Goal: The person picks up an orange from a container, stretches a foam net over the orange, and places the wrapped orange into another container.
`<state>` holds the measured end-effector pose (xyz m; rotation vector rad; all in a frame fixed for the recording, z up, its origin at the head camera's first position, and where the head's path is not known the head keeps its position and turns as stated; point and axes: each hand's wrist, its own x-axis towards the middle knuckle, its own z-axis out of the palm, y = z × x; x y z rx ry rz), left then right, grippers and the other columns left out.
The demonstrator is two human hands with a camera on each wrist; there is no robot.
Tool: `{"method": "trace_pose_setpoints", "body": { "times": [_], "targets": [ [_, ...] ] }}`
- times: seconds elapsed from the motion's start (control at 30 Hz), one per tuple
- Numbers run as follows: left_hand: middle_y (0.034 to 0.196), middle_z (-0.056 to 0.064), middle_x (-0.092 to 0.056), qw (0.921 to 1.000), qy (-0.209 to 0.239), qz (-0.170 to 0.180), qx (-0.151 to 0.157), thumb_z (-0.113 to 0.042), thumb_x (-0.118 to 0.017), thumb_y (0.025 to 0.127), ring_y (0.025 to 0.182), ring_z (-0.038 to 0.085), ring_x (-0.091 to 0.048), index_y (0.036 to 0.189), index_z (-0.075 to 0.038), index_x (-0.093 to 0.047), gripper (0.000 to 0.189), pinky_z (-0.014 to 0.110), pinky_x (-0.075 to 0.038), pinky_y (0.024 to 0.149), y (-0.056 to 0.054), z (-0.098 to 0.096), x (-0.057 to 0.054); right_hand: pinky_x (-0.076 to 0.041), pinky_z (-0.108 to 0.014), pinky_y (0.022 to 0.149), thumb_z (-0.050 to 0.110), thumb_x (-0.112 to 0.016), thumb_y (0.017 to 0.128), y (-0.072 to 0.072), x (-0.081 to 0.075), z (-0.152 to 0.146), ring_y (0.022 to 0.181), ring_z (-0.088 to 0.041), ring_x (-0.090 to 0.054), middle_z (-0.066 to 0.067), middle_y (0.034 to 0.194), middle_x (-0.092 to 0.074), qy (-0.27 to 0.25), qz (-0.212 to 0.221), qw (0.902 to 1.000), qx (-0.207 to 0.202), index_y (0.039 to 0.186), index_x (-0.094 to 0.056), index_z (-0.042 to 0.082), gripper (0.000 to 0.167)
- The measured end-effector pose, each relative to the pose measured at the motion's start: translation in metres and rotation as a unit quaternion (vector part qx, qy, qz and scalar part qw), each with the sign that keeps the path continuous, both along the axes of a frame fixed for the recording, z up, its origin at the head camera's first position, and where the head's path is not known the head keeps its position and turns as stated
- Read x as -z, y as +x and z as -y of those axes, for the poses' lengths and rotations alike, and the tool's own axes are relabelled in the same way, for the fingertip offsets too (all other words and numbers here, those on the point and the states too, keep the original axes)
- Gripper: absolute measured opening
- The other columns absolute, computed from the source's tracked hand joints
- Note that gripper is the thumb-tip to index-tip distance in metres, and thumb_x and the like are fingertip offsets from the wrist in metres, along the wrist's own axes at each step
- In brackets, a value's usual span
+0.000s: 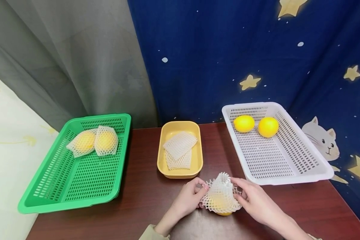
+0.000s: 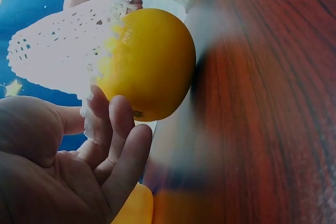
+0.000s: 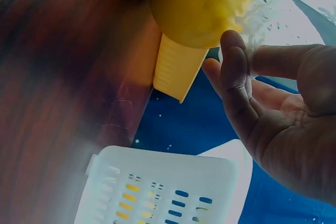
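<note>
A white foam fruit net (image 1: 221, 190) is pulled over the top of a yellow citrus-like fruit (image 2: 152, 66) on the table. The fruit's lower part shows bare below the net's rim. My left hand (image 1: 190, 197) pinches the net's left edge between thumb and fingers, with other fingertips against the fruit in the left wrist view. On the opposite side, my right hand (image 1: 255, 200) pinches the net's edge between thumb and index finger (image 3: 234, 59). Two more foam nets (image 1: 180, 145) lie flat in a small yellow tray (image 1: 180, 174) behind the hands.
At the left, a green basket (image 1: 120, 166) holds two netted yellow fruits (image 1: 106, 140). A white basket (image 1: 291, 180) at the right holds two bare yellow fruits (image 1: 268, 127). Grey and blue curtains (image 1: 192, 66) hang behind the brown table (image 1: 141, 186).
</note>
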<state>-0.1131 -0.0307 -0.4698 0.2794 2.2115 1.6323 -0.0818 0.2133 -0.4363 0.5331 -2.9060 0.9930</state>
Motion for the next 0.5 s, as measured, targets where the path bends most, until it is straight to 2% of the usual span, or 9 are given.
{"method": "trace_pose_setpoints", "body": {
  "times": [0.07,0.13,0.2,0.27,0.3,0.37,0.47,0.5],
  "targets": [
    [0.067,0.009,-0.070,1.0000,-0.004,-0.001,0.000,-0.024,-0.064,0.104,0.052,0.012,-0.057,0.106,-0.004,-0.064,0.020,0.019,-0.047,0.048,0.001,-0.001,0.000,-0.044,-0.017,0.055,-0.001,-0.076,0.089,0.001,0.001,-0.003,0.064,0.011,-0.043,-0.006,0.110,-0.073,0.004,0.009,0.9999,-0.005,0.135,-0.065,0.001,0.048],
    [0.071,0.010,-0.073,0.9996,-0.021,-0.017,0.002,-0.025,-0.064,0.104,0.052,0.010,-0.058,0.106,-0.005,-0.065,0.020,0.019,-0.048,0.050,0.001,-0.001,0.000,-0.043,-0.017,0.055,0.000,-0.075,0.090,0.001,0.004,-0.005,0.064,0.012,-0.043,-0.003,0.106,-0.072,0.006,0.010,0.9998,-0.014,0.136,-0.065,0.000,0.047],
    [0.075,0.008,-0.075,0.9970,-0.051,-0.058,0.006,-0.025,-0.064,0.104,0.056,0.004,-0.058,0.106,-0.007,-0.065,0.018,0.018,-0.048,0.055,0.001,-0.002,0.001,-0.044,-0.017,0.057,0.000,-0.076,0.089,0.001,0.007,-0.005,0.067,0.012,-0.045,0.000,0.103,-0.071,0.015,-0.016,0.9994,-0.026,0.133,-0.067,0.002,0.045],
    [0.085,0.004,-0.076,0.9888,-0.090,-0.119,0.004,-0.026,-0.065,0.103,0.062,-0.001,-0.058,0.109,-0.009,-0.067,0.018,0.017,-0.049,0.062,0.001,-0.002,0.003,-0.047,-0.018,0.059,0.000,-0.078,0.086,0.002,0.011,-0.004,0.071,0.011,-0.050,0.006,0.101,-0.070,0.037,-0.063,0.9968,-0.032,0.129,-0.070,0.006,0.044],
    [0.090,0.003,-0.076,0.9814,-0.111,-0.157,0.005,-0.026,-0.066,0.102,0.066,-0.001,-0.060,0.112,-0.010,-0.068,0.018,0.017,-0.049,0.066,0.001,-0.001,0.004,-0.048,-0.019,0.061,0.000,-0.079,0.085,0.003,0.012,-0.003,0.074,0.009,-0.053,0.008,0.101,-0.069,0.052,-0.090,0.9941,-0.032,0.127,-0.071,0.009,0.044],
    [0.098,0.001,-0.076,0.9604,-0.145,-0.238,0.017,-0.023,-0.068,0.101,0.076,0.001,-0.065,0.116,-0.013,-0.071,0.019,0.019,-0.052,0.073,0.000,0.001,0.003,-0.052,-0.021,0.065,0.001,-0.082,0.080,0.004,0.014,-0.002,0.081,0.004,-0.060,0.011,0.105,-0.068,0.084,-0.139,0.9864,-0.026,0.121,-0.074,0.015,0.043],
    [0.112,-0.001,-0.077,0.9238,-0.177,-0.331,0.075,-0.018,-0.068,0.101,0.096,0.007,-0.074,0.121,-0.016,-0.076,0.021,0.023,-0.058,0.087,-0.003,0.006,-0.002,-0.054,-0.024,0.069,0.001,-0.085,0.075,0.004,0.016,-0.002,0.089,-0.001,-0.064,0.015,0.106,-0.066,0.115,-0.175,0.9777,-0.017,0.112,-0.075,0.022,0.044],
    [0.116,-0.002,-0.076,0.9148,-0.182,-0.345,0.103,-0.015,-0.068,0.101,0.103,0.008,-0.074,0.123,-0.017,-0.077,0.024,0.024,-0.059,0.091,-0.004,0.009,-0.004,-0.053,-0.024,0.068,0.000,-0.085,0.073,0.004,0.017,-0.003,0.086,-0.001,-0.062,0.016,0.103,-0.064,0.119,-0.182,0.9760,-0.020,0.107,-0.074,0.023,0.043]
  ]
}}
